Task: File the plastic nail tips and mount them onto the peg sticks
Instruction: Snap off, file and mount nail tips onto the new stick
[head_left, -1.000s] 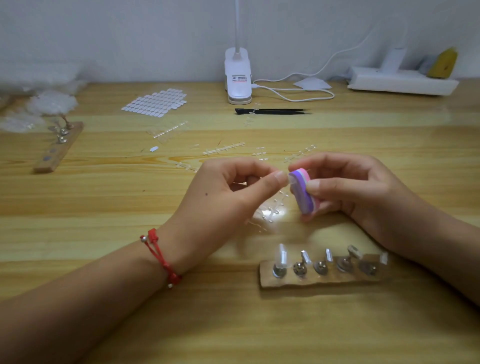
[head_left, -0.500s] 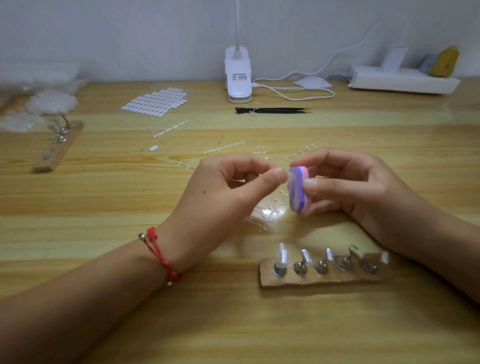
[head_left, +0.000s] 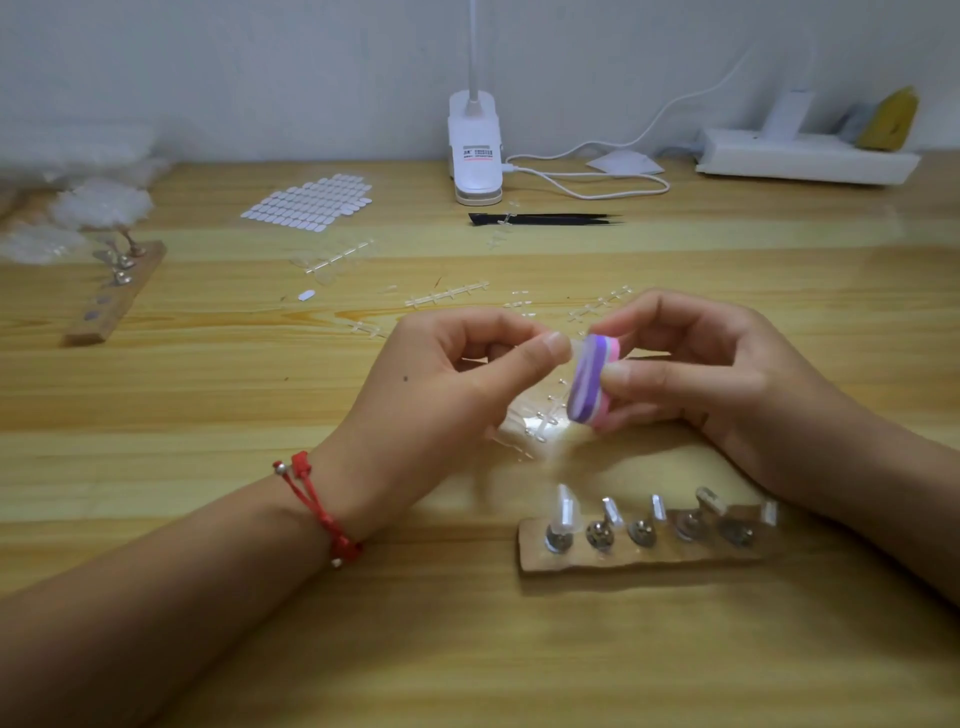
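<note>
Tilted over since a second ago, top now leaning right: file block, long axis near upright. Near the table's front edge, peg board with clear tips mounted. Behind it, right hand gripping the block in curled fingers; left hand pinching a barely visible nail tip against the block's upper left face.

A white clip lamp stands at the far edge of the wooden tabletop, its white cable looping right. Black tweezers lie just in front. A white power strip sits far right.
</note>
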